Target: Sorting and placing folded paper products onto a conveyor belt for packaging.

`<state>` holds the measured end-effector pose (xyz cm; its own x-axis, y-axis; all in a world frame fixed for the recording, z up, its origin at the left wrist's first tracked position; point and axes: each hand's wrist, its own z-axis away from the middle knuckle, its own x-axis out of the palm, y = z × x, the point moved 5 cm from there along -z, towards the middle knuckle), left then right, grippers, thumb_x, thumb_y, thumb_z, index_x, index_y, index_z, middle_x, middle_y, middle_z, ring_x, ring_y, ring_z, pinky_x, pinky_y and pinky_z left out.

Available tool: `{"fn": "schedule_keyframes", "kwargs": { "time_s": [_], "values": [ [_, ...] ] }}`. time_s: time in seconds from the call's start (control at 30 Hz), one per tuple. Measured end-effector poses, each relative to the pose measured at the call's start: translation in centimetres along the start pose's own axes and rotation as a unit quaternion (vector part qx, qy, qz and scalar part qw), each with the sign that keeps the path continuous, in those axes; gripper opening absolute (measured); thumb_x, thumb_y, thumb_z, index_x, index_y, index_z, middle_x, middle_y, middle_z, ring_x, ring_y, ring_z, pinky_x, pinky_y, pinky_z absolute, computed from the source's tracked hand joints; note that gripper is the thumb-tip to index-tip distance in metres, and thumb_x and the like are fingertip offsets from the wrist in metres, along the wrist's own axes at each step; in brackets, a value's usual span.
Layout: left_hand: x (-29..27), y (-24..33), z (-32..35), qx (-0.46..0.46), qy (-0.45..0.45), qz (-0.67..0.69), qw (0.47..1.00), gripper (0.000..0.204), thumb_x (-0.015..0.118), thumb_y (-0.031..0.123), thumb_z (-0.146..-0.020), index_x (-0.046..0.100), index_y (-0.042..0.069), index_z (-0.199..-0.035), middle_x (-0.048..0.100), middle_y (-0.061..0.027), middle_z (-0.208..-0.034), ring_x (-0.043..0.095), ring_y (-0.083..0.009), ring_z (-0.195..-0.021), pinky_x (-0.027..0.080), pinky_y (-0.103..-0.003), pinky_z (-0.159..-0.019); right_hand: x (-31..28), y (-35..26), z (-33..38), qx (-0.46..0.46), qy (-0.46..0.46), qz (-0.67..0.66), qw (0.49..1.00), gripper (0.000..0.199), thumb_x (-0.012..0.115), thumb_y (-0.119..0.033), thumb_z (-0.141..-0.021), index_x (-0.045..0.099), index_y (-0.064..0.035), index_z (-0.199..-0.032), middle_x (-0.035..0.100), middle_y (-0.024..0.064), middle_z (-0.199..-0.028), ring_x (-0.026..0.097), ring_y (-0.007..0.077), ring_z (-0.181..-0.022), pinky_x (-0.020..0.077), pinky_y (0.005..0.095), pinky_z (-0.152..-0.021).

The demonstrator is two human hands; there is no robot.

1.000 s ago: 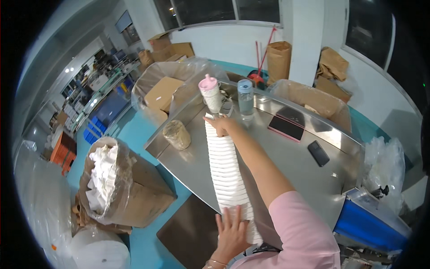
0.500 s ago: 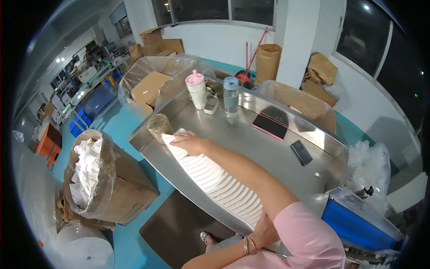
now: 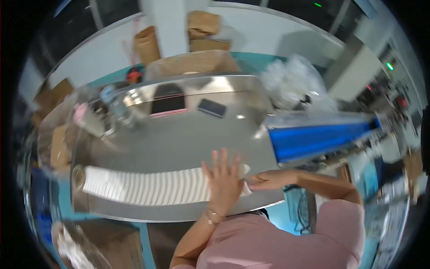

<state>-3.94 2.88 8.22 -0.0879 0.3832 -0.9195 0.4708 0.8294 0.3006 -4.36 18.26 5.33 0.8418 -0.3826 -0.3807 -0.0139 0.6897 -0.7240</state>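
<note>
Flat and open, left hand [image 3: 224, 183] with fingers spread, pressing down on the right end of a long white ribbed strip [image 3: 148, 187]. Right hand [image 3: 265, 180] just beside it, fingers extended and together, touching the same end at the strip's tip; not closed around anything. Strip lying flat along the near edge of a shiny metal table [image 3: 179, 139], stretching away to the left. Farther back on the table, well apart from the hands: a dark phone [image 3: 212, 107] and a dark tablet with a pink rim [image 3: 168, 104]. At the far left, blurred: a pink-lidded cup [image 3: 85, 117] and a clear bottle [image 3: 113, 102]. To the right, a blue bin [image 3: 322, 136]. Beyond the table, brown cardboard boxes [image 3: 197, 58].
</note>
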Motion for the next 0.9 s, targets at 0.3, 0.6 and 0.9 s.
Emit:
{"fn": "schedule_keyframes", "kwargs": {
  "time_s": [0.3,0.6,0.9],
  "values": [
    [-14.1,-37.3,11.2,-0.242,0.387,0.177,0.872,0.045,0.065,0.02,-0.081,0.05,-0.001,-0.118,0.055,-0.0165,-0.114,0.052,-0.0308,-0.106,0.041,-0.038,-0.091,1.8,1.3,0.9,-0.027,0.282,-0.41,0.867,0.081,0.054,-0.05,-0.083,0.022,0.0,-0.138,0.05,0.0119,-0.103,0.049,0.0145,-0.076,0.0426,0.0261,-0.068],
    [-15.8,-55.2,22.6,-0.485,0.452,-0.225,0.714,0.081,0.057,0.071,-0.066,0.049,0.015,-0.125,0.046,-0.0184,-0.123,0.04,-0.0351,-0.115,0.037,-0.048,-0.091,1.7,2.1,0.5,0.006,0.398,-0.203,0.895,0.077,0.055,-0.051,-0.082,0.029,-0.0026,-0.136,0.044,0.0199,-0.121,0.048,0.0264,-0.109,0.0396,0.0347,-0.092],
    [-12.6,-54.0,24.2,-0.519,0.468,-0.216,0.681,0.082,0.064,0.07,-0.058,0.05,0.019,-0.121,0.03,-0.0247,-0.129,0.031,-0.0397,-0.118,0.04,-0.048,-0.087,1.8,0.3,-0.4,-0.017,0.377,-0.224,0.898,0.092,0.058,-0.045,-0.082,0.003,0.003,-0.139,0.033,0.0187,-0.125,0.037,0.0249,-0.117,0.0342,0.0302,-0.094]
  ]
}}
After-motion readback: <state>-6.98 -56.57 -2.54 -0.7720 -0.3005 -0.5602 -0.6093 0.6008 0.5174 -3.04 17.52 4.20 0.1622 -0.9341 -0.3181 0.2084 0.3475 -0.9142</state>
